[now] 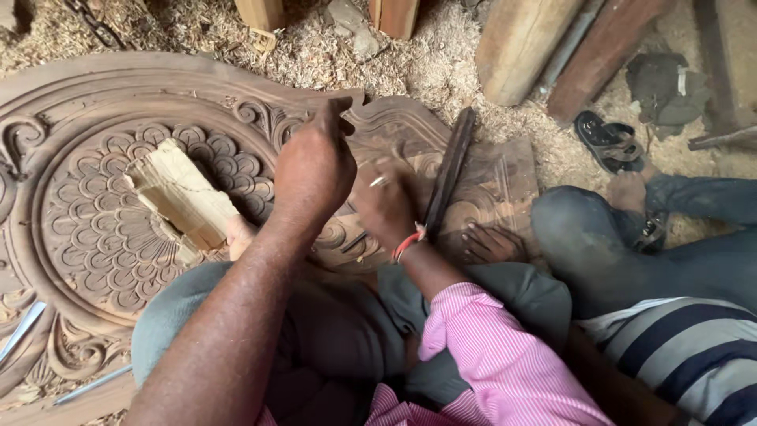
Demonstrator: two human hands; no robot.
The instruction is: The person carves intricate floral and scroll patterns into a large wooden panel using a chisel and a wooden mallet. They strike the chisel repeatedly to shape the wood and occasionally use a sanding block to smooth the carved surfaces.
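Both fists clench over the dark carved wooden panel (102, 229): left hand (314, 170) gripping something unseen, right hand (386, 207) holding a thin metal chisel (378, 181).

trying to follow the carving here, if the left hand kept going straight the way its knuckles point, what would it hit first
Most likely the carved wooden panel: the left hand points up and away over its scrolled upper edge near the notch. Beyond that lie only wood shavings. How high the hand sits above the wood is unclear.

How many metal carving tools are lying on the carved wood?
2 loose chisels lie at the carved panel's lower left: one chisel by the left edge, another chisel near the bottom. More may be hidden under the arms.
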